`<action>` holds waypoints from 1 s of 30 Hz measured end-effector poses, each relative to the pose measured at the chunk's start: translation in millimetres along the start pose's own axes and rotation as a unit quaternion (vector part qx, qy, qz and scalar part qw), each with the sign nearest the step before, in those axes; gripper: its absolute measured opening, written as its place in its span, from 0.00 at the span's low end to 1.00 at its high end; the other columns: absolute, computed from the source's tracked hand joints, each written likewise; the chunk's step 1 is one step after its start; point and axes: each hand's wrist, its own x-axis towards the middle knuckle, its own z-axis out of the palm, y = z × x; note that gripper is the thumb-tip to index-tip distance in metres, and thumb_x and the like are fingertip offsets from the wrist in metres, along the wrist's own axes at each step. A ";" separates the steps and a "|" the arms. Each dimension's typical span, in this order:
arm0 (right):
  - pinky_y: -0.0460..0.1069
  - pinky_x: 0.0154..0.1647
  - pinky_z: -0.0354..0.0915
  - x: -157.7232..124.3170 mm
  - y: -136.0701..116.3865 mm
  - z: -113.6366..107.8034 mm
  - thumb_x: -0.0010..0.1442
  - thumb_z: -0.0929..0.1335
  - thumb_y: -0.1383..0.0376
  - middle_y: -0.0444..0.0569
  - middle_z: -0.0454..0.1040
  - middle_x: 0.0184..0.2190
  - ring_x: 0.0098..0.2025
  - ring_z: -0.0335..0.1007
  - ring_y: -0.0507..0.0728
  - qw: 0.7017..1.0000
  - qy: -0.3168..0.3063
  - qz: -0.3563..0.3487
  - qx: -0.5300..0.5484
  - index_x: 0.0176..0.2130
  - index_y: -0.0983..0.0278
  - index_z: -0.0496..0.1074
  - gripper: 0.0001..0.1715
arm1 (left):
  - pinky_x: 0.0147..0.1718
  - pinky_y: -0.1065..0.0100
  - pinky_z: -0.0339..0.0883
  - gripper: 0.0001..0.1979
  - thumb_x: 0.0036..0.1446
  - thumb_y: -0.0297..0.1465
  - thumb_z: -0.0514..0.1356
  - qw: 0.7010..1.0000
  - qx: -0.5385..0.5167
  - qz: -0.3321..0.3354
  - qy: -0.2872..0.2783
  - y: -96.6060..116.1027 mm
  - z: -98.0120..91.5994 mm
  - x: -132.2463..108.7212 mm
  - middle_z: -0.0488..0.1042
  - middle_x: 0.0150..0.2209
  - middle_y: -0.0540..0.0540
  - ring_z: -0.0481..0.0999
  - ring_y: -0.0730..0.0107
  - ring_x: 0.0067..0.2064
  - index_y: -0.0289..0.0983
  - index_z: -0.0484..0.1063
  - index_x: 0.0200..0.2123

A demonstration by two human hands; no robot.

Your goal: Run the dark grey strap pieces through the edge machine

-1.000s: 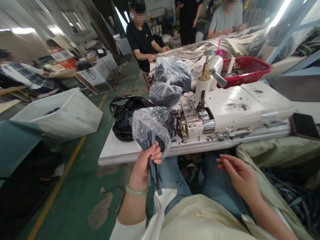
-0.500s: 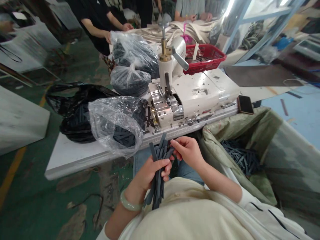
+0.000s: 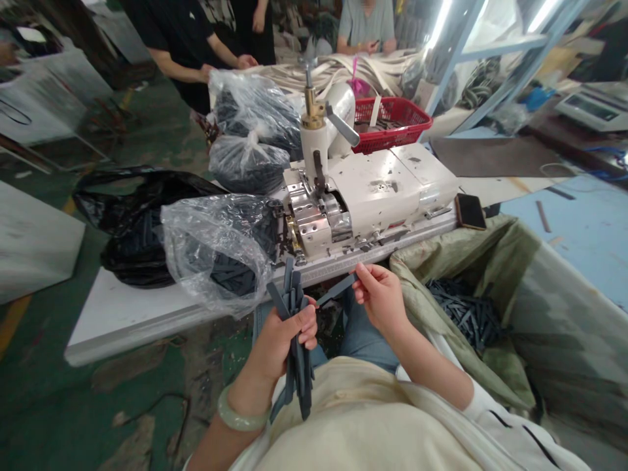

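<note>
Left hand (image 3: 282, 343), flat gray strips (image 3: 293, 284) (rubbery)

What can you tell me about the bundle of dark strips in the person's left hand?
The bundle is a loose handful of long, narrow, flat strips, dark slate grey with a matte look; their exact material cannot be told. It stands roughly upright, gripped around its middle by the left hand, with the upper ends slightly fanned and the lower ends hanging in front of the cream top. A single strip, pinched in the right hand, reaches towards it.
</note>
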 end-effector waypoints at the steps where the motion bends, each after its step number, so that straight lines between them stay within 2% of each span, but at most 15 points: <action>1: 0.38 0.11 0.57 -0.5 2.0 -0.7 0.52 0.74 0.57 0.42 0.71 0.16 0.13 0.61 0.44 1.000 -0.002 0.001 -0.001 0.27 0.68 0.75 0.15 | 0.17 0.77 0.56 0.15 0.47 0.34 0.69 1.000 0.003 0.004 0.006 -0.7 1.1 0.8 0.59 0.18 0.58 0.57 0.83 0.18 0.37 0.69 0.35; 5: 0.38 0.13 0.61 -2.6 8.0 -4.8 0.53 0.74 0.58 0.42 0.73 0.18 0.15 0.63 0.45 1.000 -0.020 -0.005 0.007 0.30 0.66 0.76 0.13 | 0.17 0.77 0.55 0.14 0.48 0.34 0.69 0.999 0.018 0.017 0.027 -2.2 2.1 3.9 0.59 0.18 0.58 0.57 0.83 0.18 0.37 0.67 0.31; 11: 0.39 0.15 0.63 -7.2 11.5 -9.0 0.51 0.75 0.63 0.42 0.74 0.21 0.17 0.65 0.46 0.994 -0.102 -0.002 0.031 0.36 0.64 0.77 0.11 | 0.17 0.77 0.54 0.14 0.46 0.35 0.69 0.998 0.031 0.026 0.048 -3.0 0.5 6.7 0.58 0.17 0.59 0.56 0.83 0.17 0.36 0.67 0.30; 16: 0.39 0.14 0.63 -9.9 9.4 -6.8 0.53 0.74 0.62 0.40 0.72 0.20 0.16 0.64 0.45 0.993 -0.113 0.018 0.035 0.36 0.65 0.76 0.11 | 0.17 0.77 0.55 0.13 0.48 0.34 0.68 0.998 0.038 0.021 0.050 -0.4 4.4 6.0 0.58 0.17 0.59 0.56 0.83 0.17 0.36 0.67 0.31; 19: 0.39 0.14 0.63 -11.5 6.1 -8.2 0.53 0.74 0.61 0.41 0.74 0.20 0.15 0.65 0.46 0.988 -0.142 0.040 0.043 0.36 0.64 0.76 0.11 | 0.17 0.77 0.55 0.13 0.48 0.34 0.68 0.998 0.031 0.017 0.051 0.9 6.5 5.7 0.59 0.17 0.59 0.56 0.83 0.17 0.36 0.68 0.32; 22: 0.43 0.21 0.71 -15.1 1.6 -12.3 0.51 0.75 0.60 0.45 0.78 0.24 0.21 0.74 0.51 0.978 -0.200 0.057 0.019 0.36 0.64 0.75 0.13 | 0.17 0.77 0.55 0.12 0.47 0.33 0.68 0.998 0.025 0.012 0.056 1.0 5.9 6.1 0.61 0.17 0.57 0.57 0.83 0.17 0.35 0.70 0.32; 25: 0.49 0.33 0.76 -20.0 -2.4 -15.8 0.47 0.77 0.63 0.47 0.81 0.31 0.31 0.79 0.55 0.966 -0.254 0.054 -0.010 0.36 0.64 0.74 0.16 | 0.17 0.77 0.56 0.10 0.47 0.31 0.68 0.997 0.027 0.043 0.066 0.2 1.4 7.0 0.68 0.20 0.53 0.59 0.84 0.18 0.34 0.72 0.32; 27: 0.50 0.37 0.76 -22.8 -2.6 -17.0 0.47 0.77 0.65 0.47 0.81 0.32 0.32 0.79 0.55 0.963 -0.266 0.039 -0.027 0.36 0.63 0.73 0.15 | 0.17 0.77 0.56 0.09 0.46 0.30 0.68 0.994 0.028 0.073 0.077 -0.2 -2.5 7.3 0.71 0.21 0.51 0.60 0.84 0.18 0.34 0.73 0.32; 30: 0.48 0.36 0.75 -25.2 1.2 -17.3 0.53 0.74 0.65 0.46 0.80 0.31 0.31 0.78 0.53 0.965 -0.256 0.005 -0.057 0.37 0.63 0.73 0.10 | 0.17 0.77 0.56 0.08 0.46 0.28 0.67 0.991 0.028 0.104 0.081 0.5 -6.0 6.5 0.71 0.20 0.51 0.60 0.83 0.17 0.34 0.73 0.31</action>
